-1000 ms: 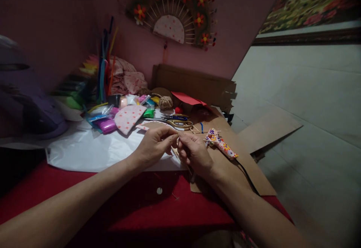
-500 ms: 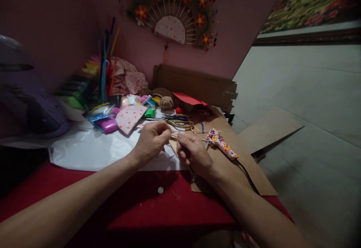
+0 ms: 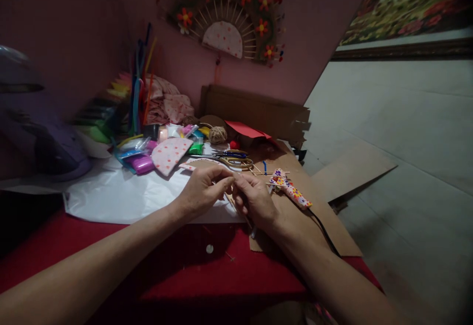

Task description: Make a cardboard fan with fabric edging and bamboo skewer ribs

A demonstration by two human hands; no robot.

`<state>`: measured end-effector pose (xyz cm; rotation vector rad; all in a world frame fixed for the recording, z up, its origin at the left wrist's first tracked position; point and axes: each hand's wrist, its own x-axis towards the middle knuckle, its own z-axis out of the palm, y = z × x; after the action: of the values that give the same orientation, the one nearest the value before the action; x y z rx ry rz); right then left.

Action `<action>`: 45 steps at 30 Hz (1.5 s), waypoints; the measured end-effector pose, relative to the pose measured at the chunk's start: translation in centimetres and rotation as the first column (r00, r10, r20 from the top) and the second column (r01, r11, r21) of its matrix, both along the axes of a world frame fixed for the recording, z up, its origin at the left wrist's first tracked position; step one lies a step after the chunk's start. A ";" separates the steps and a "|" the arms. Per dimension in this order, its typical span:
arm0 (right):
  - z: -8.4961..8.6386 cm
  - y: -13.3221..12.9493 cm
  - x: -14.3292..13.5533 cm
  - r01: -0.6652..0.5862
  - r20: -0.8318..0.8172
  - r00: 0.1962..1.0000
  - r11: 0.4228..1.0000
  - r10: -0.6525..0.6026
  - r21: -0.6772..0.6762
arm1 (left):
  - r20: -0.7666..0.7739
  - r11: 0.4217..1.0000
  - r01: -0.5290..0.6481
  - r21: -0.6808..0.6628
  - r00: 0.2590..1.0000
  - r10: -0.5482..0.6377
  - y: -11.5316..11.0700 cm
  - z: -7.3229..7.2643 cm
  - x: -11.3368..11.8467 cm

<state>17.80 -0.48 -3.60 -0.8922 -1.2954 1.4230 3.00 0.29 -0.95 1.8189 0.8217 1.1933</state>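
Note:
My left hand (image 3: 205, 189) and my right hand (image 3: 255, 199) meet over the table, fingertips pinched together. Whatever they pinch is too small to make out. Thin wooden sticks (image 3: 231, 200) lie beneath the fingers, mostly hidden. Just beyond is a pair of scissors (image 3: 238, 161) with gold-toned handles. To the right of my right hand lies a flower-patterned, gun-shaped tool (image 3: 293, 193) with a dark cord. A half-round piece covered in dotted pink fabric (image 3: 172, 155) rests beyond my left hand, near a brown piece with a dotted edge (image 3: 202, 164).
White sheeting (image 3: 111, 194) and cardboard (image 3: 306, 231) cover parts of the red tablecloth (image 3: 166, 270). Bags of coloured clay (image 3: 143, 163), a twine ball (image 3: 218, 134) and red paper (image 3: 247, 129) lie at the back. A decorated fan (image 3: 223, 39) hangs on the wall.
My left hand has moved right, and its fingertips now meet those of my right hand. More of the brown piece shows behind it. The right hand has barely shifted.

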 end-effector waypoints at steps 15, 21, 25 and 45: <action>0.4 -0.1 0.1 -0.085 -0.117 0.991 0.989 0.071 -0.119 | 0.040 0.991 0.116 -0.065 0.993 -0.114 0.3 -0.1 0.1; 0.2 -0.1 -0.1 0.008 0.023 1.000 1.000 -0.008 -0.005 | -0.089 0.998 0.008 0.058 0.996 -0.003 0.3 -0.5 0.0; 0.2 -0.2 -0.3 0.005 0.092 0.996 0.999 -0.009 0.048 | -0.165 0.975 -0.032 0.221 0.984 0.070 0.3 -0.9 -0.1; 0.2 -0.2 -0.1 -0.015 0.026 1.000 1.000 0.015 -0.019 | -0.110 0.982 -0.011 0.188 0.993 0.032 0.2 -0.1 -0.1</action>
<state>17.75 -0.73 -3.42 -0.9175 -1.3126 1.4416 2.91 0.48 -1.09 2.0502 0.8165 1.2253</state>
